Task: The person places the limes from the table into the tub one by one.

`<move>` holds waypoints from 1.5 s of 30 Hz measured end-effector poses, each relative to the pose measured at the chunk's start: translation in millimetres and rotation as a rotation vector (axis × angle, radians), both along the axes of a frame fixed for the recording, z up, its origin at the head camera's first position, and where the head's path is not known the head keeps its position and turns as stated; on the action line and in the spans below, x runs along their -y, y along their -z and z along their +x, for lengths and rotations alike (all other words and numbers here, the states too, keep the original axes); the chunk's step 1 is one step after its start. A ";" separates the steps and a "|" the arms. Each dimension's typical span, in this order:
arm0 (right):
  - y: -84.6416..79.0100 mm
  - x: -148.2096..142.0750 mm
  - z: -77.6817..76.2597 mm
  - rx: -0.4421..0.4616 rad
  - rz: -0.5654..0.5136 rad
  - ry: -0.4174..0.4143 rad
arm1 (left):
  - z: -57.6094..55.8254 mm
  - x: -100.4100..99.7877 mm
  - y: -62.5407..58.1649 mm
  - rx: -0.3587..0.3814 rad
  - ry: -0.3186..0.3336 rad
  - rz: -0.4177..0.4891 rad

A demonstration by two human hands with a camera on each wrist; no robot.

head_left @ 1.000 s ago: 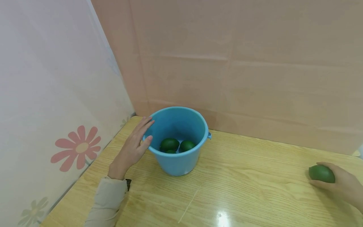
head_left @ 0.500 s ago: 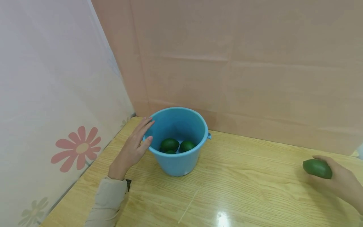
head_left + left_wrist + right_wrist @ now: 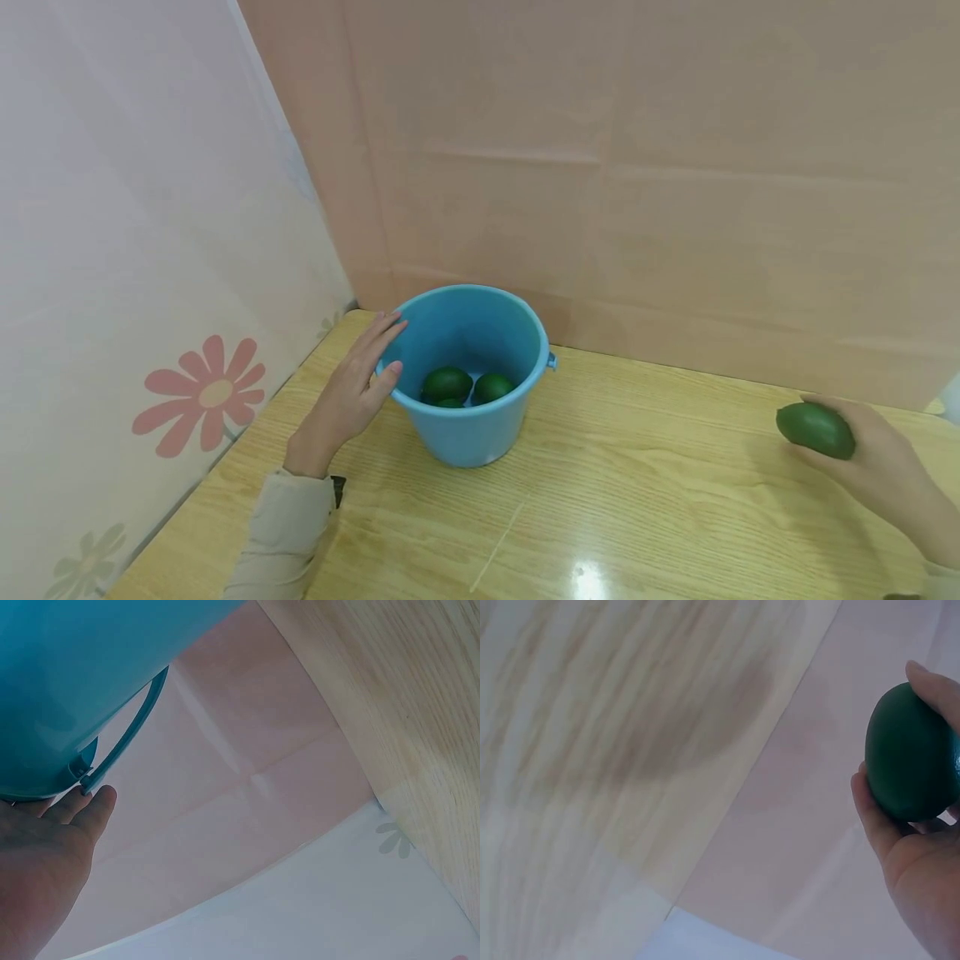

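Observation:
A light blue bucket [image 3: 468, 429] stands upright on the wooden table, with several dark green oval fruits [image 3: 447, 384] at its bottom. My left hand [image 3: 348, 400] rests at the bucket's left rim, fingers loosely extended; in the left wrist view, the fingertips of that hand [image 3: 56, 847] are right by the bucket's handle [image 3: 131, 735]. Far to the right, my right hand [image 3: 873, 458] grips another smooth green oval fruit [image 3: 816, 430] with a slightly pointed end. Thumb and fingers wrap the fruit [image 3: 907, 754] in the right wrist view, its far side hidden by the hand.
The wood-grain table [image 3: 637, 467] stretches between the bucket and my right hand. A pinkish cloth backdrop [image 3: 600, 167] rises along the back edge, and a pale flowered sheet [image 3: 150, 208] hangs along the left side.
My right hand has moved left and farther back with the green oval fruit, which now appears higher above the table. The left hand and bucket stay where they were.

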State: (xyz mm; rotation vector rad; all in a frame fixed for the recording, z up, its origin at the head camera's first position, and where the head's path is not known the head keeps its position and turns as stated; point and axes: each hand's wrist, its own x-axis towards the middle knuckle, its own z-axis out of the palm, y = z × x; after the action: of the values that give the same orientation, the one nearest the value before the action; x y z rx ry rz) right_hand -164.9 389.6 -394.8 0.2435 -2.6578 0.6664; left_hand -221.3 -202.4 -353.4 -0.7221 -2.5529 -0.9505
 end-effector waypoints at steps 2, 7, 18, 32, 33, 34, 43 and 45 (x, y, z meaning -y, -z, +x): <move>-3.5 6.6 -1.2 -0.003 -0.009 -0.010 | 0.3 0.4 -0.2 0.002 0.002 0.001; -12.9 24.1 -5.0 -0.008 -0.016 -0.031 | 0.4 1.6 0.2 0.005 0.002 0.000; -21.8 45.9 -9.3 0.027 -0.002 -0.051 | 1.1 2.2 0.8 -0.001 -0.010 -0.008; -27.7 63.1 -11.7 0.009 -0.010 -0.049 | 1.5 2.3 -0.1 -0.001 0.003 0.001; -27.6 64.3 -11.6 0.003 -0.010 -0.058 | 1.8 2.1 -0.3 -0.001 0.002 0.000; -27.8 65.7 -11.5 0.002 -0.012 -0.057 | 1.8 2.1 -0.4 -0.001 0.003 0.000; -32.1 76.7 -10.6 0.010 -0.031 -0.047 | 0.7 0.8 -1.2 -0.019 0.004 -0.006; -33.4 80.3 -10.1 0.010 -0.037 -0.045 | 0.5 0.5 -1.4 -0.019 0.004 -0.007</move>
State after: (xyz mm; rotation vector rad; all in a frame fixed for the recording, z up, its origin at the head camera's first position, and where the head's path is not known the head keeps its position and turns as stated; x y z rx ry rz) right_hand -175.0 309.3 -361.4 0.2909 -2.6534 0.7319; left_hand -220.8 -202.9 -352.0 -0.7355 -2.5406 -0.9324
